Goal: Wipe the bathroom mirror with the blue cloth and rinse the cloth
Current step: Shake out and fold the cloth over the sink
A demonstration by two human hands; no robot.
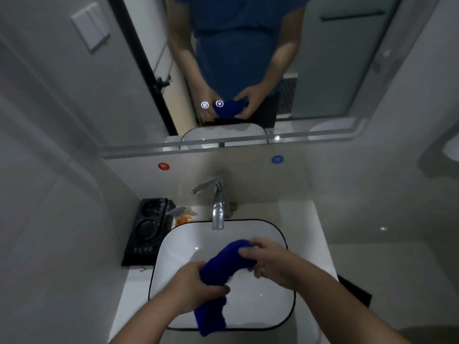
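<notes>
The blue cloth [221,266] is rolled into a thick rope and held over the white sink basin [280,311]. My left hand [196,285] grips its lower middle, and a loose end hangs down past the basin's front rim. My right hand [269,260] is closed on the upper end. The chrome faucet [218,207] stands behind the basin; no water stream shows. The bathroom mirror [323,70] fills the wall above and reflects a person's torso, both hands and the cloth.
A black tray [146,229] sits on the counter left of the basin, with a small orange item [183,218] beside it. Red [164,166] and blue [277,159] stickers mark the wall under the mirror. Two lit touch icons [211,104] glow on the mirror.
</notes>
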